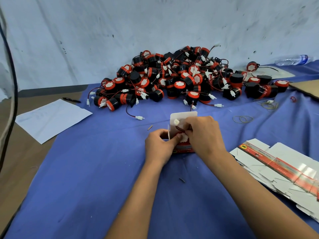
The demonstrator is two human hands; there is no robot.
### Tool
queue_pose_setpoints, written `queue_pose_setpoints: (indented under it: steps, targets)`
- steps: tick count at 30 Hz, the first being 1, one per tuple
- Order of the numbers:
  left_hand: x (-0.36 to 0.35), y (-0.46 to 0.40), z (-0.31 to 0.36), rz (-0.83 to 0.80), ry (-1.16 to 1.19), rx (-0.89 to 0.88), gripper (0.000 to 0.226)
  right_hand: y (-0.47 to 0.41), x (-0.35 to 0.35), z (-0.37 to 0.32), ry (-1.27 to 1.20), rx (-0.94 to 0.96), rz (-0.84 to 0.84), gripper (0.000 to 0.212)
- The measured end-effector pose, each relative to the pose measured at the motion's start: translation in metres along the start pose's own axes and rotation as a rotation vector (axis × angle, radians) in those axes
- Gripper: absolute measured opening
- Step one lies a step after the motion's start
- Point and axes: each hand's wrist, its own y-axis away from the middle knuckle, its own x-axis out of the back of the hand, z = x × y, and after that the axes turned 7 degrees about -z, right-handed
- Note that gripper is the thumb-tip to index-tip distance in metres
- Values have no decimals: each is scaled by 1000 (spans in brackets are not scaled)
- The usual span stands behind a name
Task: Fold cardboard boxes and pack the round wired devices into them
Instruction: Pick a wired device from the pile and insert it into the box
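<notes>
A: Where is the box the person is filling?

B: The small box [183, 145] stands on the blue cloth [86, 169] at the centre of the view, its white lid flap up at 12 o'clock. The left hand [159, 146] grips it from 9 o'clock, fingers curled round the side and the thumb lying over the open top.

A: And the device?

B: A round device [181, 136] sits in the opening, red rim and white face showing. The right hand [203, 133] comes from 3 o'clock, fingers curled and pinching its red wire, with the white plug [176, 121] lying against the flap.

A: The rest?

B: The pile of devices [181, 78] lies at 12 o'clock, well apart from the hands. Flat boxes [276, 166] lie at 4 o'clock, a paper sheet [51, 118] and pen [71, 100] at 10 o'clock.
</notes>
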Motion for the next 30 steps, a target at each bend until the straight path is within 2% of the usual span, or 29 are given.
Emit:
queue_pose_setpoints:
  steps: [4, 6, 8, 10, 13, 14, 16, 18, 24, 27, 30]
  targets:
    - [0, 0, -1, -14, 4, -14, 20, -3, 7, -6, 14, 51, -18, 14]
    - [1, 0, -1, -28, -1, -21, 21, 1, 12, -16, -76, 76, 2, 18]
    - [2, 0, -1, -43, 0, -23, 20, 3, 8, -22, -190, 33, -77, 23]
    - [3, 0, 0, -52, 1, -28, 17, 4, -1, -25, -190, 0, -119, 27]
    - [3, 1, 2, -58, -17, -22, 18, 6, -13, -27, -236, -81, -115, 11]
    - [3, 2, 3, -52, -51, -31, 24, 7, -16, -30, -255, -94, -123, 17]
    - [3, 2, 5, -51, -105, -53, 32, 7, -22, -35, -302, -136, -123, 43]
    - [3, 4, 6, -69, -77, -62, 27, 4, -23, -40, -351, -191, -83, 56]
    - [8, 7, 8, -128, 79, -18, 14, -10, -18, -38, -371, -277, -44, 54]
    - [12, 8, 9, -195, 156, 1, 20, -12, -13, -30, -399, -295, -51, 44]
    - [10, 9, 11, -163, 137, -1, 22, -11, -11, -26, -427, -219, -11, 40]
